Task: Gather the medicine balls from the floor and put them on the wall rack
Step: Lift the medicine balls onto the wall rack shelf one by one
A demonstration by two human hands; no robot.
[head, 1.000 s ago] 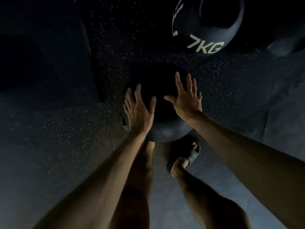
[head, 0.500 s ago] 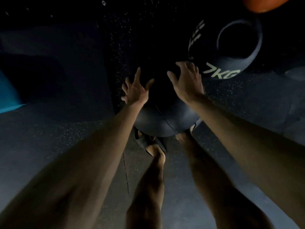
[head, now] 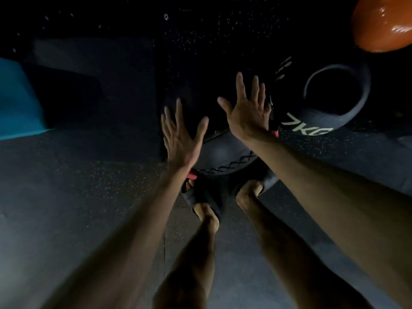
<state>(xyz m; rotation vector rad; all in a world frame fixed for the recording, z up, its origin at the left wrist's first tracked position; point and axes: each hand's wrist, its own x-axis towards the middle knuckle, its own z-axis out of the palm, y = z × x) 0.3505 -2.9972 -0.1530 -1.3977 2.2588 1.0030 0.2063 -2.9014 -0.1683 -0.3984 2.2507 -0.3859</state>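
Both hands are spread flat, fingers splayed, on the upper curve of a dark stitched medicine ball [head: 225,152] that sits low in front of the person's sandalled feet [head: 201,197]; the left hand [head: 181,139] presses on its left shoulder and the right hand [head: 247,114] on its right, palms laid on the surface rather than curled under it, so neither has a real hold yet. Whether the ball rests on the floor [head: 89,186] or is just off it is hard to tell in this dim light, though it looks grounded. Just behind it to the right lies a second ball marked 7KG [head: 316,112], and an orange ball [head: 383,25] shows at the upper right edge, so at least three remain down here. No wall rack is in view, so how many are already stowed cannot be judged. The task looks to be at an early or middle stage: this ball still needs lifting and carrying, and the others after it
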